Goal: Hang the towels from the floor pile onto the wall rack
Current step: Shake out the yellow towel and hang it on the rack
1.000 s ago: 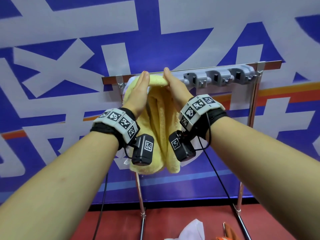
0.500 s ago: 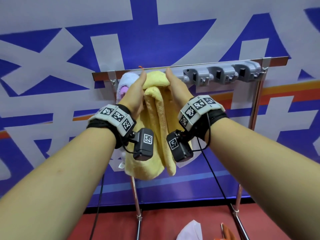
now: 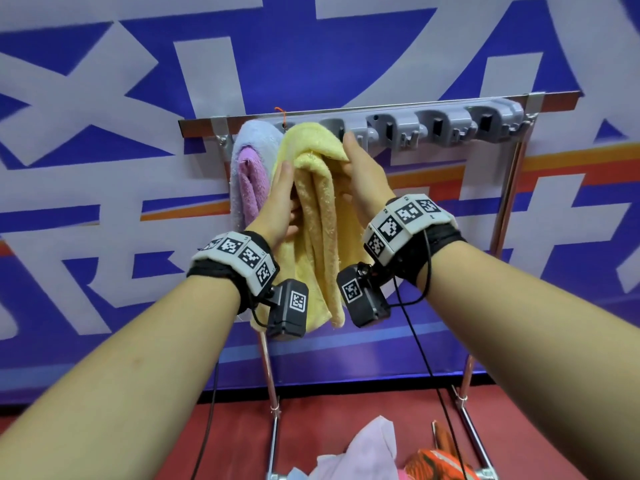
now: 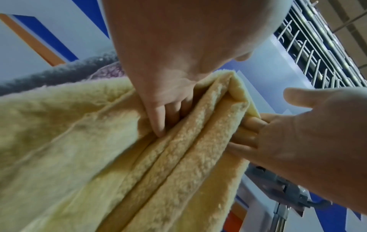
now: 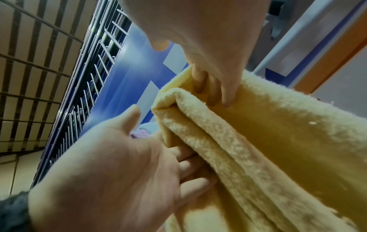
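Hands (image 3: 282,199) (image 3: 363,174) press the yellow towel (image 3: 318,216) from both sides, fingers fairly straight, settling it on the rack (image 3: 433,128); next comes letting go and fetching another from the floor pile (image 3: 367,452)

Yellow towel (image 3: 317,216), lilac-and-pink towel (image 3: 247,168), grey rack (image 3: 446,128), blue-white-orange wall (image 3: 104,133), red floor (image 3: 235,441).

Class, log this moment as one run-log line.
yellow towel on rack | left hand, right hand press its folds | purple towel hung beside
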Motion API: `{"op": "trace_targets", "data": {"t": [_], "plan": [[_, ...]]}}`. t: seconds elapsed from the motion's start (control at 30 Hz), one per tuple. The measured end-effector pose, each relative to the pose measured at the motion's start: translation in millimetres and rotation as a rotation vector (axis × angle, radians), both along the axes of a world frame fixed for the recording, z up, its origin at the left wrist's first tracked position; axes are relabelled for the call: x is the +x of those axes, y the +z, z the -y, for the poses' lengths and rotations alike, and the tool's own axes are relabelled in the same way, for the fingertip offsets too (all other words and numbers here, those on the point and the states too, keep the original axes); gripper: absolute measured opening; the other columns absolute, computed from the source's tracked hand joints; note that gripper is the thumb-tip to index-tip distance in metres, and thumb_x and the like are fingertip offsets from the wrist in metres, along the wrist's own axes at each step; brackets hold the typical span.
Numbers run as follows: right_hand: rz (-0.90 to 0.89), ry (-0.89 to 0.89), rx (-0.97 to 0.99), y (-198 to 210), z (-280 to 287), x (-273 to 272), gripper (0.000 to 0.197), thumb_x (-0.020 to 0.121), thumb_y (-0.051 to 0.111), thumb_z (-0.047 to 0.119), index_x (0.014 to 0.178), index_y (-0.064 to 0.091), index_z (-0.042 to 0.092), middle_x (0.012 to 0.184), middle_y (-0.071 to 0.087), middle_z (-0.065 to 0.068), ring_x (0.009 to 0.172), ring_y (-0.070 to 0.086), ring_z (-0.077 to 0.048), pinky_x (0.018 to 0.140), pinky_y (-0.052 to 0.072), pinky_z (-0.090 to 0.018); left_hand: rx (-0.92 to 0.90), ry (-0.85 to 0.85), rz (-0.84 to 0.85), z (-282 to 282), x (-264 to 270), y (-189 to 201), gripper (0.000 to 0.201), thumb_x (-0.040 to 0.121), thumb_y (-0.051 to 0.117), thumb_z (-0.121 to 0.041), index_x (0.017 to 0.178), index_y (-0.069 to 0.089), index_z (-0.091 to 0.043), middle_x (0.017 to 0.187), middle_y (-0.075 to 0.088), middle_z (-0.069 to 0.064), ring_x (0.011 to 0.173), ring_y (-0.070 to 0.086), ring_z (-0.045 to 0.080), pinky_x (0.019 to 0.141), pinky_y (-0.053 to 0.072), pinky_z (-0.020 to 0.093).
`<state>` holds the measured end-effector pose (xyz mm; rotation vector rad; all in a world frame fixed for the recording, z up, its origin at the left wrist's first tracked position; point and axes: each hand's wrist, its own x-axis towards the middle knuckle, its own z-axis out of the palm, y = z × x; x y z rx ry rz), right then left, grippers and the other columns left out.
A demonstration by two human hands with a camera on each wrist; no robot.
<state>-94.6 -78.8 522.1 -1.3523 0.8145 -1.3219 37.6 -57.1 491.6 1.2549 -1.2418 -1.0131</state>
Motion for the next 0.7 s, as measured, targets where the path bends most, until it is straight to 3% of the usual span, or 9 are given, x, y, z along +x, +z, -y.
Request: {"op": "trace_targets", "data": {"t": [0.07, 0.13, 0.23, 0.27, 0.37, 0.4, 0.47, 0.6, 0.7], "plan": [[-0.033, -0.043, -0.013, -8.7, 0.4, 0.6, 0.048, 0.099, 0.033, 0.049, 0.132, 0.050, 0.020, 0.124, 0.056, 0.004, 0.115, 0.051, -0.011, 0.105, 0.037, -0.034, -0.015, 0.018, 0.004, -2.9, -3.5, -8.4, 0.089, 0.073, 0.019, -0.085, 0.145, 0.034, -0.035, 0.141, 0.050, 0.005, 0.128, 0.048, 0.022, 0.111, 0.030, 0.052], [-0.064, -0.061, -0.001, -20.4, -0.3, 4.6, 0.057, 0.089, 0.034, 0.064, 0.127, 0.053, 0.026, 0.128, 0.058, 0.003, 0.118, 0.053, -0.013, 0.108, 0.036, -0.041, -0.039, 0.026, 0.025, -2.8, -5.6, -18.4, 0.086, 0.076, 0.018, -0.084, 0.147, 0.029, -0.036, 0.146, 0.045, 0.001, 0.131, 0.044, 0.020, 0.111, 0.029, 0.052], [-0.087, -0.032, 0.099, -46.5, 21.7, 6.4, 0.105, 0.059, 0.036, 0.094, 0.140, 0.042, 0.027, 0.141, 0.050, -0.001, 0.129, 0.047, -0.023, 0.109, 0.034, -0.048, -0.176, 0.074, 0.100, -2.9, -6.5, -34.6, 0.085, 0.073, 0.025, -0.084, 0.147, 0.014, -0.046, 0.156, 0.026, -0.009, 0.140, 0.030, 0.015, 0.113, 0.027, 0.050], [-0.110, -0.027, 0.146, -46.4, 16.1, 6.0, 0.110, 0.060, 0.035, 0.095, 0.145, 0.035, 0.025, 0.146, 0.044, -0.002, 0.131, 0.045, -0.023, 0.110, 0.034, -0.046, -0.256, 0.096, 0.140, -3.8, -7.3, -39.8, 0.077, 0.079, 0.027, -0.079, 0.147, 0.010, -0.047, 0.157, 0.019, -0.014, 0.143, 0.025, 0.013, 0.114, 0.026, 0.051], [-0.087, 0.042, 0.188, -50.7, 3.9, 2.5, 0.072, 0.091, 0.029, 0.067, 0.137, 0.048, 0.015, 0.121, 0.063, -0.004, 0.112, 0.059, -0.019, 0.090, 0.047, -0.031, -0.370, 0.149, 0.182, -3.0, -8.0, -56.0, 0.068, 0.090, 0.030, -0.063, 0.150, 0.007, -0.040, 0.158, 0.017, -0.014, 0.143, 0.025, 0.010, 0.114, 0.028, 0.051], [-0.077, 0.068, 0.203, -55.9, 6.2, 1.1, 0.067, 0.094, 0.029, 0.064, 0.131, 0.055, 0.014, 0.106, 0.067, -0.001, 0.104, 0.062, -0.017, 0.085, 0.049, -0.029, -0.369, 0.171, 0.165, -3.4, -8.8, -60.6, 0.066, 0.092, 0.032, -0.059, 0.150, 0.008, -0.038, 0.157, 0.020, -0.011, 0.141, 0.029, 0.011, 0.113, 0.030, 0.050], [-0.079, 0.055, 0.206, -61.9, 8.4, 2.8, 0.070, 0.089, 0.032, 0.069, 0.125, 0.060, 0.016, 0.094, 0.065, 0.005, 0.105, 0.062, -0.020, 0.093, 0.050, -0.038, -0.312, 0.202, 0.148, -4.3, -8.5, -68.5, 0.068, 0.090, 0.033, -0.062, 0.150, 0.014, -0.036, 0.155, 0.027, -0.008, 0.137, 0.036, 0.013, 0.111, 0.034, 0.049], [-0.073, 0.012, 0.179, -65.5, 14.6, 3.1, 0.074, 0.083, 0.033, 0.072, 0.130, 0.054, 0.019, 0.118, 0.064, 0.002, 0.112, 0.060, -0.021, 0.098, 0.047, -0.045, -0.166, 0.184, 0.234, 0.0, -2.2, -79.0, 0.077, 0.072, 0.032, -0.087, 0.132, 0.037, -0.039, 0.135, 0.053, -0.006, 0.124, 0.052, 0.017, 0.105, 0.040, 0.050], [-0.051, -0.017, 0.153, -65.2, 12.6, -1.6, 0.070, 0.084, 0.033, 0.071, 0.129, 0.055, 0.022, 0.118, 0.063, 0.005, 0.113, 0.059, -0.019, 0.098, 0.046, -0.043, -0.071, 0.137, 0.294, -6.6, -2.3, -69.9, 0.057, 0.083, 0.030, -0.078, 0.120, 0.044, -0.037, 0.120, 0.061, 0.001, 0.108, 0.061, 0.020, 0.094, 0.048, 0.043]]}}
